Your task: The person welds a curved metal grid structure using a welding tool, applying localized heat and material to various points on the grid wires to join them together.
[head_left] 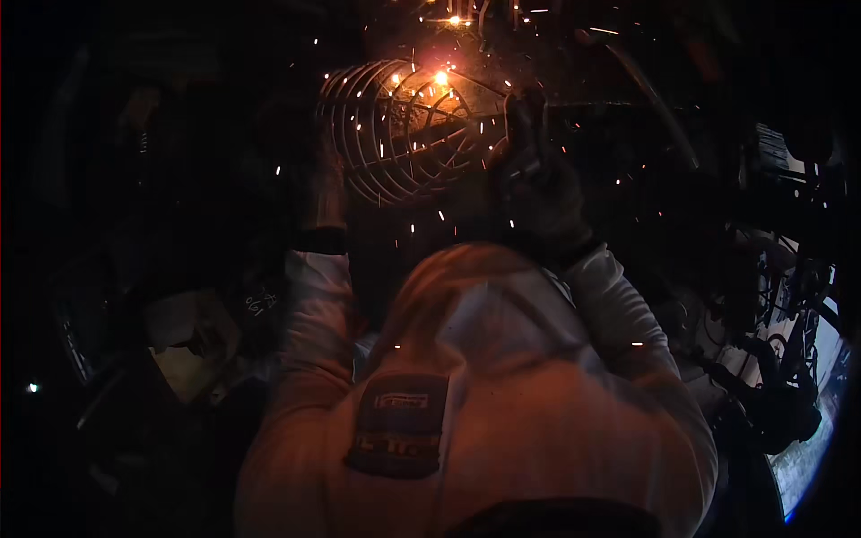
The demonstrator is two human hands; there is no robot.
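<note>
A round cage of curved metal wire point(377, 139) lies on its side near the top of the view, its rings and crossing bars lit orange. At its left end, my left hand point(328, 193) holds the rim; the fingers are mostly lost in shadow. My right hand point(547, 188), right of the cage, is closed around a dark welding electrode holder point(526, 117). From the holder a thin welding rod point(489, 84) reaches left to a bright glowing spot point(441, 78) at the cage's upper edge. Sparks scatter around the cage and both hands.
A long thin bar point(655, 99) lies slanted at the upper right. Another glow point(455, 20) shows at the top edge. Yellowish material point(184, 372) sits at lower left. Dark cluttered shapes point(771, 386) stand before a pale lit surface point(812, 457) at lower right. Deep shadow hides much else.
</note>
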